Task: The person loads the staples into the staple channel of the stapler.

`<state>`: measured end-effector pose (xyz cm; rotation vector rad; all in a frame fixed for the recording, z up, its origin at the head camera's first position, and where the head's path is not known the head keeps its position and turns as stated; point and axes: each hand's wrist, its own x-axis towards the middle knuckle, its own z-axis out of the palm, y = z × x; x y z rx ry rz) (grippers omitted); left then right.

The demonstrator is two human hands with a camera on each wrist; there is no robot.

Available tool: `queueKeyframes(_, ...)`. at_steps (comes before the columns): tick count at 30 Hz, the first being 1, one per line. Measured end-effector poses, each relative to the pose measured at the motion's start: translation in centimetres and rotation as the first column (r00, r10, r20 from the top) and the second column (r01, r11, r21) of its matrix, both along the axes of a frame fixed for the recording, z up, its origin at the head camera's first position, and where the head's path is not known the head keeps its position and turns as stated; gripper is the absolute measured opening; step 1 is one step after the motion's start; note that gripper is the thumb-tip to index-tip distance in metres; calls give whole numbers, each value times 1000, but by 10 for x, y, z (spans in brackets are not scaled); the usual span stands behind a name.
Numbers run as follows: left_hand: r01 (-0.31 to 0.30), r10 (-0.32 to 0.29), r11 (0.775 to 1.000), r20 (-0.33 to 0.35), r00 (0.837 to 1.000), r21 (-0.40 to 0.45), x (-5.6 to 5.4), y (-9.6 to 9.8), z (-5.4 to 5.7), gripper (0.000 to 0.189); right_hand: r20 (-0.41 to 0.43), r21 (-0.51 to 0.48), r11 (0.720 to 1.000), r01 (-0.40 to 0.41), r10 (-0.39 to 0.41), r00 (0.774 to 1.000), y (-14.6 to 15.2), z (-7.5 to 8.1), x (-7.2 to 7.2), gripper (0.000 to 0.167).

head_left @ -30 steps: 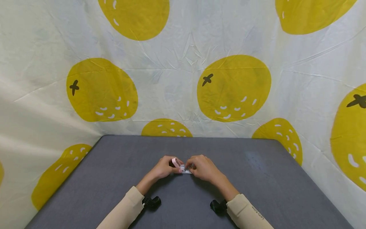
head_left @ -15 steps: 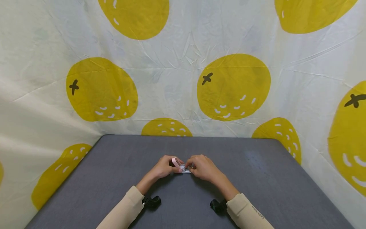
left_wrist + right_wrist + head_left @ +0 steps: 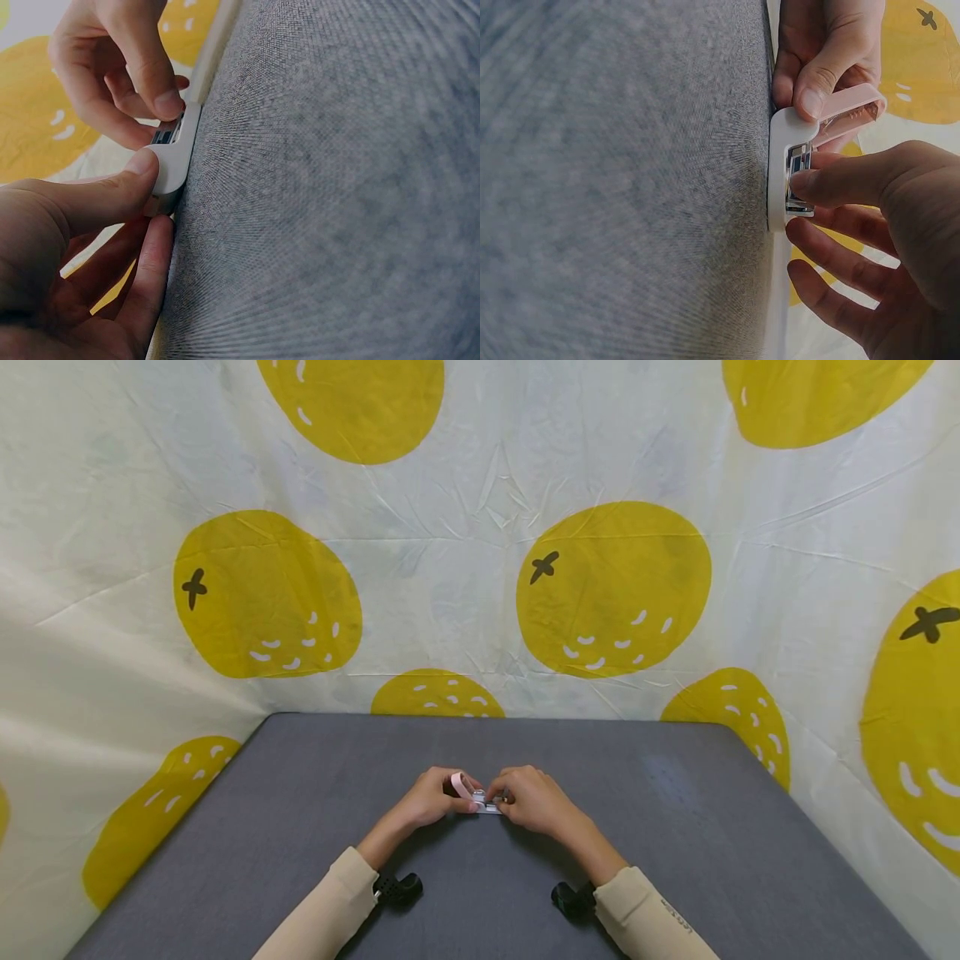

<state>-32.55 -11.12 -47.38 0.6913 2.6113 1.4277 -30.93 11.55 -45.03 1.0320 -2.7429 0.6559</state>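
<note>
Over the table, both hands work on a small white device that looks like an opened mini stapler. Its pink cover stands raised at the left end, and a metal channel lies exposed along its white body. My left hand grips the left end, thumb on the white body. At the other end, the bent thumb and fingers of my right hand pinch at the metal channel. Whether anything small is between those right fingertips is hidden.
A grey cloth-covered table spreads beneath the hands. White fabric printed with yellow fruit hangs behind and along the sides. Black wrist cameras sit under both beige sleeves.
</note>
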Motion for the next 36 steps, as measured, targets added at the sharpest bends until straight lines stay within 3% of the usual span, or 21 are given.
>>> queueKeyframes(24, 16, -17, 999, 28, 999, 28, 0, 1, -1, 27, 53, -46, 999, 21, -18, 998, 6, -3, -5, 23)
queueKeyframes(36, 0, -1, 1000, 42, 999, 26, -1, 1, 1, 26, 141, -91, 995, 35, -21, 990, 12, -3, -11, 25)
